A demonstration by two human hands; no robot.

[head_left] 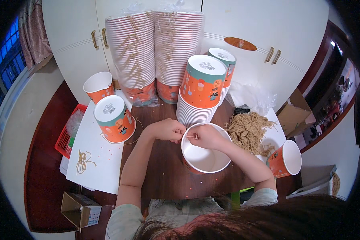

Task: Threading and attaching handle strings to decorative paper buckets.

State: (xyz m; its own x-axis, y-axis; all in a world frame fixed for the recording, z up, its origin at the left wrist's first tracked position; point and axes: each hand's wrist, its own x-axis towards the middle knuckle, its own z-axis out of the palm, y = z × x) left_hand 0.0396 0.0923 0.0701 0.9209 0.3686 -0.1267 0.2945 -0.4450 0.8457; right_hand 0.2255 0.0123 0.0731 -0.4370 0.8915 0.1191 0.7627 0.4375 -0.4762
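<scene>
A white-lined paper bucket [206, 160] with an orange outside stands upright before me on the dark table. My right hand [206, 137] reaches over its opening, fingertips pinched at the inner side of the left rim. A thin tan cord [193, 137] shows at those fingertips. Outside the same rim, my left hand [169, 130] is closed, its fingers curled against the bucket's edge; whatever is in them is hidden. To the left, an upside-down orange bucket [115, 122] stands with a cord looped around its lower edge. Right of my hands lies a heap of tan cords [248, 132].
Behind my hands rise a stack of upturned buckets [202, 86] and two tall plastic-wrapped stacks [132, 52]. One bucket [285, 159] lies tilted at the right edge. A few loose cords [84, 161] rest on the white board [104, 172]. A cardboard box [78, 212] is below left.
</scene>
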